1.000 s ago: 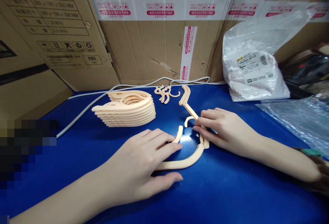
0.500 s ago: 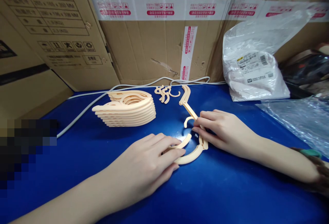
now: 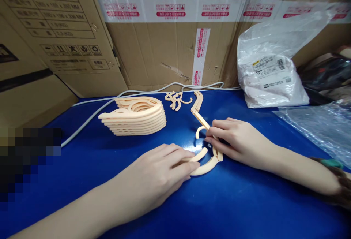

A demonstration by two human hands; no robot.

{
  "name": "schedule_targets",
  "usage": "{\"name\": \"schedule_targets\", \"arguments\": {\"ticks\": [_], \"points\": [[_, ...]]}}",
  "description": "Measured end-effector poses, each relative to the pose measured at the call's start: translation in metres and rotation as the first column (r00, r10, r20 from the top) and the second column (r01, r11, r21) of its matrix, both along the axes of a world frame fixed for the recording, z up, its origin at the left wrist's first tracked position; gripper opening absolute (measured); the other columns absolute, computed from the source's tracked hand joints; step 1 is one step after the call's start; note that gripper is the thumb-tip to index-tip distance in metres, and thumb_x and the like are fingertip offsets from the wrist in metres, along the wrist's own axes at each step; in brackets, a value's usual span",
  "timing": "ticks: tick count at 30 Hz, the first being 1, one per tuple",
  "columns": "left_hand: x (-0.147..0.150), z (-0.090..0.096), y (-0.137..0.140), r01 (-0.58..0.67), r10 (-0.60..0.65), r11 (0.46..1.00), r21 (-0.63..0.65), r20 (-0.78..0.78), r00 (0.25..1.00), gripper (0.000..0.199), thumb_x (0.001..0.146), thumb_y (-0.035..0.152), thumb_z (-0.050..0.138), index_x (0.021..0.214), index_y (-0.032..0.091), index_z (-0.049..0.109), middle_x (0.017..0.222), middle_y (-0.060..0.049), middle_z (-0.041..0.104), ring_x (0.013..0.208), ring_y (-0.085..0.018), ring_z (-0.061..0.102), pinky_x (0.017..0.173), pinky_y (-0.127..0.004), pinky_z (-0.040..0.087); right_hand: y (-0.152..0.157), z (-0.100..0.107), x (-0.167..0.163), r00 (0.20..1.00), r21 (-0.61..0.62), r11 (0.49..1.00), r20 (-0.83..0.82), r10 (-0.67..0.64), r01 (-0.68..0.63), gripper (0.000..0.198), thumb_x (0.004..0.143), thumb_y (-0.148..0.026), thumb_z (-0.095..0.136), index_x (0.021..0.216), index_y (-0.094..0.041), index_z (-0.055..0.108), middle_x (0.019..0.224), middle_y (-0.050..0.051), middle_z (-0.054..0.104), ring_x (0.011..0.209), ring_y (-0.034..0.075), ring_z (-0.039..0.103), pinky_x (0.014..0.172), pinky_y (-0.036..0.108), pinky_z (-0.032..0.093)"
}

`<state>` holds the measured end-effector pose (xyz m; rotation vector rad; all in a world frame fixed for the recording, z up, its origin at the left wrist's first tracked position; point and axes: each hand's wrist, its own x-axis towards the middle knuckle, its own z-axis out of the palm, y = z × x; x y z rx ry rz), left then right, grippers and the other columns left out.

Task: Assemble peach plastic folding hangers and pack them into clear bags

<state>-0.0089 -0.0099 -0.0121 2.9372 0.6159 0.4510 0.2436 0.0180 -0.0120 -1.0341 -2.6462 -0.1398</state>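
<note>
A cream plastic folding hanger (image 3: 202,120) lies between my hands on the blue tabletop (image 3: 219,206). My left hand (image 3: 159,173) is closed around the near curved arm (image 3: 208,167) of the hanger, its fingers hiding part of it. The short curved piece (image 3: 201,155) also comes out from under those fingers. My right hand (image 3: 238,140) pinches the straight middle bar, close to a small hook (image 3: 199,133). Beyond it, the bar runs to the far curved arm (image 3: 197,100).
Left of the hanger stands a stack of cream folded hangers (image 3: 134,120). Several loose hooks (image 3: 175,100) lie at the back, near a white cable (image 3: 95,112). Cardboard boxes (image 3: 153,56) form the rear wall. A white plastic bag (image 3: 270,74) and clear film (image 3: 315,129) are at right.
My left hand has shifted slightly right, and the curved piece by its fingers has moved right and down. The right hand has stayed almost still, keeping its grip.
</note>
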Motion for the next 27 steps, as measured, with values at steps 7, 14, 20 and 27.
{"name": "schedule_targets", "arguments": {"ticks": [7, 14, 20, 27], "points": [[-0.0028, 0.0002, 0.0015, -0.004, 0.005, 1.000, 0.012, -0.037, 0.999, 0.034, 0.097, 0.011, 0.041, 0.125, 0.022, 0.057, 0.119, -0.005, 0.064, 0.099, -0.020, 0.060, 0.084, -0.032, 0.051, -0.0005, 0.0005, 0.0007, 1.000, -0.010, 1.000, 0.000, 0.006, -0.006, 0.025, 0.099, -0.028, 0.043, 0.097, -0.018, 0.066, 0.073, 0.002, 0.056, 0.062, 0.015, 0.050, 0.061, 0.027, 0.034], [-0.0030, -0.0018, 0.0024, -0.018, 0.018, 1.000, -0.008, -0.025, 1.000, 0.035, 0.097, 0.009, 0.041, 0.128, 0.021, 0.052, 0.120, -0.005, 0.062, 0.102, -0.019, 0.058, 0.086, -0.032, 0.050, -0.0005, -0.0002, 0.0012, 1.000, -0.011, 1.000, 0.007, 0.004, -0.004, 0.025, 0.099, -0.029, 0.042, 0.097, -0.018, 0.065, 0.074, 0.002, 0.056, 0.062, 0.015, 0.049, 0.061, 0.027, 0.034], [-0.0034, -0.0017, 0.0021, -0.040, 0.040, 0.999, -0.021, -0.012, 0.999, 0.036, 0.095, 0.007, 0.042, 0.126, 0.019, 0.052, 0.125, -0.006, 0.057, 0.112, -0.018, 0.053, 0.093, -0.029, 0.047, 0.0000, 0.0002, 0.0016, 1.000, -0.034, 0.999, 0.026, -0.001, 0.002, 0.026, 0.099, -0.029, 0.041, 0.097, -0.018, 0.064, 0.076, 0.003, 0.057, 0.064, 0.015, 0.051, 0.062, 0.028, 0.035], [-0.0039, -0.0057, 0.0053, -0.131, 0.125, 0.984, 0.120, 0.062, 0.990, 0.045, 0.088, 0.000, 0.044, 0.129, 0.019, 0.049, 0.122, -0.008, 0.055, 0.109, -0.020, 0.053, 0.091, -0.034, 0.047, -0.0005, 0.0008, 0.0016, 0.998, -0.093, 0.995, 0.031, 0.047, -0.044, 0.026, 0.099, -0.028, 0.038, 0.096, -0.017, 0.061, 0.082, 0.004, 0.060, 0.069, 0.016, 0.054, 0.067, 0.030, 0.036]]}}
